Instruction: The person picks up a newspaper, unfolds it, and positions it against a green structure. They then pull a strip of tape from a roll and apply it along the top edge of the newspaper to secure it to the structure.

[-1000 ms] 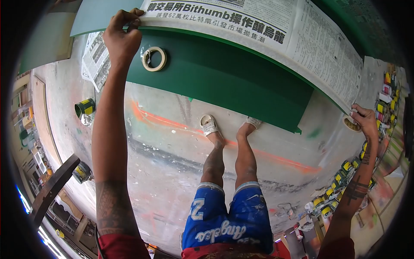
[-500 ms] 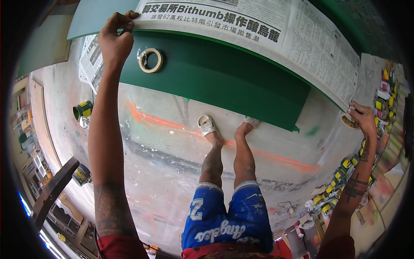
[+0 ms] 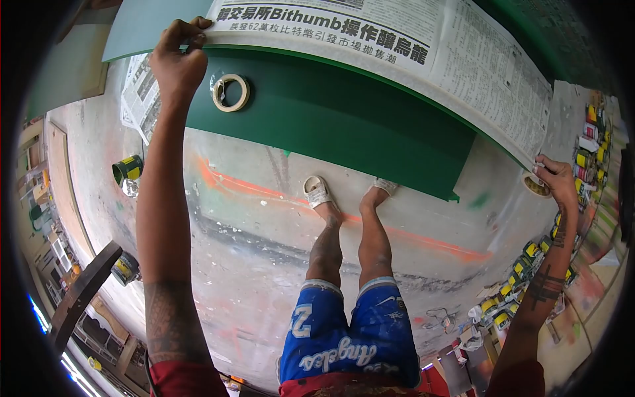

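A newspaper sheet (image 3: 397, 40) with a pale strip along its near edge lies on a green panel. At the strip's left end, my left hand (image 3: 180, 59) pinches the edge between thumb and fingers. Far to the right, my right hand (image 3: 555, 177) is closed on the strip's other end, and a tape roll (image 3: 536, 185) sits beside its fingers. Below the upper edge is a lower green surface (image 3: 344, 119), where another masking tape roll (image 3: 231, 92) lies near my left wrist.
More newspaper (image 3: 137, 99) shows behind my left forearm. An open green can (image 3: 127, 170) is on the floor at left, near a dark curved bar (image 3: 83, 291). Many paint cans (image 3: 520, 268) line the right side. My sandalled feet (image 3: 319, 192) are below the panel.
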Demonstrator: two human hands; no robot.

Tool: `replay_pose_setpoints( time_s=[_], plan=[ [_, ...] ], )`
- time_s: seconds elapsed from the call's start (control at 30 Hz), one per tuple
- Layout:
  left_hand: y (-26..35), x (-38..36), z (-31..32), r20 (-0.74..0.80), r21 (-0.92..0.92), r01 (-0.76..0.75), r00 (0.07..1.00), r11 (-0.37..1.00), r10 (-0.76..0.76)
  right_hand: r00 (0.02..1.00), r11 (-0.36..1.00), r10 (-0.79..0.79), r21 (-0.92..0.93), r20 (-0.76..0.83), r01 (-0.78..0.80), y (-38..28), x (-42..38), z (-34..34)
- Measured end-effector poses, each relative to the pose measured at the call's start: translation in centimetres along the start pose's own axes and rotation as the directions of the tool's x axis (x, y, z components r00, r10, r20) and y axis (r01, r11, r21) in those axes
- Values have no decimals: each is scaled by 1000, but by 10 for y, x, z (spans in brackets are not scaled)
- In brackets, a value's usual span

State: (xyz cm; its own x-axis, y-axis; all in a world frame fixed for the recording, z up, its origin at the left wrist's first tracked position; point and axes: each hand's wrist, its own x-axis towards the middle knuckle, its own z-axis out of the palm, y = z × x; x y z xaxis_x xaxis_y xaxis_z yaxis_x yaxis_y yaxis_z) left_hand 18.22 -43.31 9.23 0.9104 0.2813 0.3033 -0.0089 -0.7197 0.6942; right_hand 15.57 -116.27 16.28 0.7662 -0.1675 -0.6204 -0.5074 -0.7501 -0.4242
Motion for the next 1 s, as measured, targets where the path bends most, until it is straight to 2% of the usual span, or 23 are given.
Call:
replay_pose_setpoints(
  time_s=[0.07,0.2,0.4,0.57,0.7,0.87,0.97,1.0],
  plan=[
    [1,0,-1,-2,23,-10,1000,1000,10,1000,998,7,-67,0,-7,-8,-4,0],
    [-1,1,-1,-2,38,-9,1000,999,9,1000,1000,-11,-13,-4,11,4,2,-1],
    [0,1,-1,-12,81,-39,999,996,40,1000,993,-6,-117,-4,5,-14,-9,1],
    [-1,1,-1,-16,74,-54,998,996,55,1000,999,-12,-50,9,13,-20,-16,3],
    [-1,0,-1,13,72,-16,1000,997,15,994,994,-112,5,-3,112,-7,-12,3],
    [-2,1,0,3,55,2,1000,998,-2,990,990,-142,18,-11,142,-6,-17,7],
    [-2,1,-2,-1,52,-16,1000,999,16,970,968,-244,-64,-18,243,-16,-29,8],
    [-1,2,-3,7,47,-23,1000,999,23,931,919,-354,-216,-87,329,-17,-31,7]
  ],
)
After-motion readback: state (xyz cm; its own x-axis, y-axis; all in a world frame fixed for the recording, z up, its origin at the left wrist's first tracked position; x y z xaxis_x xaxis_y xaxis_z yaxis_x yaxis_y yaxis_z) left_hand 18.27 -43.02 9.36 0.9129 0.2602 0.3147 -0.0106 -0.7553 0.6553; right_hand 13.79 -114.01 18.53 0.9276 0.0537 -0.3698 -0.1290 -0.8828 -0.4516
